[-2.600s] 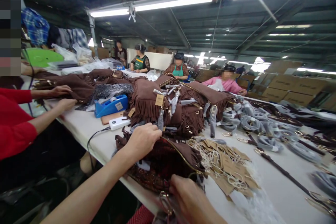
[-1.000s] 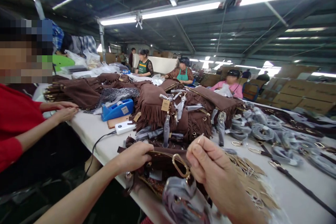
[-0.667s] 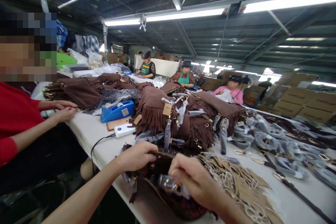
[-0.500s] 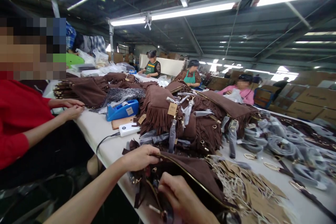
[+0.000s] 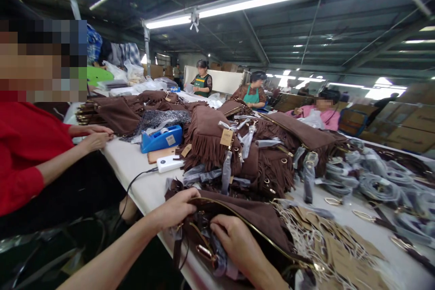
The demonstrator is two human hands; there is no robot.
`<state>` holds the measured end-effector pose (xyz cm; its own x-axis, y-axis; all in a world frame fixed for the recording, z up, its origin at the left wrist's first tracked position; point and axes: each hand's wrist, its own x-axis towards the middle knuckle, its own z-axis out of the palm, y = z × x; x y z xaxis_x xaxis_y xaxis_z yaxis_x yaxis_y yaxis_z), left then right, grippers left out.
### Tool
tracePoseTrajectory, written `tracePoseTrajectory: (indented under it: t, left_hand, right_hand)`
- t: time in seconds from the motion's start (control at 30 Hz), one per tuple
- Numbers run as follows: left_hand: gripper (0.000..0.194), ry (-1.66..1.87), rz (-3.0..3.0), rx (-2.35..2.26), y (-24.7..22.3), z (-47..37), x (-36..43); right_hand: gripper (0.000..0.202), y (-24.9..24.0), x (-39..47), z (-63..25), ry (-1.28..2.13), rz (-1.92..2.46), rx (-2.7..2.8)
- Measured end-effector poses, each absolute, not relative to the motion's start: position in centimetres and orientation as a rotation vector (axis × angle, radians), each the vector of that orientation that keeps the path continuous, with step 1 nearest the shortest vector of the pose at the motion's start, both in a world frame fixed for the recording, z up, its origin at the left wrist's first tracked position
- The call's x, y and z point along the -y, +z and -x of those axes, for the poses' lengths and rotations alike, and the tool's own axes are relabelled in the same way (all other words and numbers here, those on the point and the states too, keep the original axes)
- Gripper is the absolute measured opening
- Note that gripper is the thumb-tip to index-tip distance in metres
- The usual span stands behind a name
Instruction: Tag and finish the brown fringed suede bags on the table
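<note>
A brown handbag lies at the table's near edge, its gold-toothed zip open and its mouth facing me. My left hand is closed on the far left end of the opening, thumb over the rim. Inside the mouth, my right hand has its fingers curled around a plastic-wrapped strap; the fingertips are partly hidden. A gold clasp shows just left of that strap. Dark fringe strips hang from the bag's left side over the table edge.
Fringed brown bags with tags are piled beyond. Paper tags with white strings and wrapped straps lie to the right. A blue tape dispenser and white corded device stand left. A red-sleeved co-worker sits left; others work across the table.
My right hand has shifted slightly up within the bag's mouth, and the wrapped strap and clasp now show more. My left hand keeps its hold on the rim. The view has tilted slightly.
</note>
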<state>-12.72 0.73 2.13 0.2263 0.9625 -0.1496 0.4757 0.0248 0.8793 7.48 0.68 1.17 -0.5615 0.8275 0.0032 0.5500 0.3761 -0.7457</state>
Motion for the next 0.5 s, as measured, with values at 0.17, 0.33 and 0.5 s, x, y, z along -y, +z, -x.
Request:
tracePoseTrajectory:
  t: [0.17,0.33,0.5]
  left_hand:
    - [0.022,0.742,-1.488,-1.338,1.6,12.6,-0.6]
    - [0.024,0.8,-1.427,-1.324,1.1,12.1,-0.7]
    - [0.036,1.035,-1.821,-1.251,2.3,11.4,1.2]
  right_hand:
    - [0.026,1.2,-0.9,-6.9,1.086,1.253,2.186]
    - [0.022,0.7,-1.0,-6.3,1.215,1.268,2.082]
    - [0.015,0.6,-1.0,-6.7,1.456,1.231,1.9]
